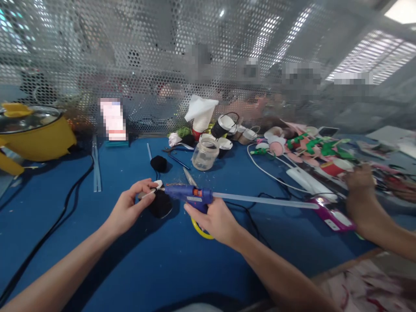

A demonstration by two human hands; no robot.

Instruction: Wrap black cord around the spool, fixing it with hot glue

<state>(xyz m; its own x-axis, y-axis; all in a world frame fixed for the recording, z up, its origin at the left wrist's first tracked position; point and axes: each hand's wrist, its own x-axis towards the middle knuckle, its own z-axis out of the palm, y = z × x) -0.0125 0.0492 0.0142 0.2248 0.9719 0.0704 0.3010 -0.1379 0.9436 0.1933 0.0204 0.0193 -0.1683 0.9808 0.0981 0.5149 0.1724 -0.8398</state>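
Note:
My left hand [136, 200] is closed, its fingertips pinching a small black-covered piece [161, 206] with a white edge; it looks like a little cup, though the fingers partly hide it. Black strands run from it up to a ball of black yarn [158, 164]. In my right hand [219, 219] is a blue glue gun [182, 193], its nozzle pointing left and touching or almost touching the white edge. A long translucent glue stick [263, 199] sticks out of the gun's back. Beneath the gun lie scissors [202, 229] with yellow handles, the blades pointing away from me.
Behind stand a glass jar [205, 155] and small cups [224, 125]. Left are a yellow pot [39, 134], a phone [113, 119], loose glue sticks [96, 167] and a black cord [69, 201]. A purple-and-white device [333, 215] and another person's arm [373, 216] are right.

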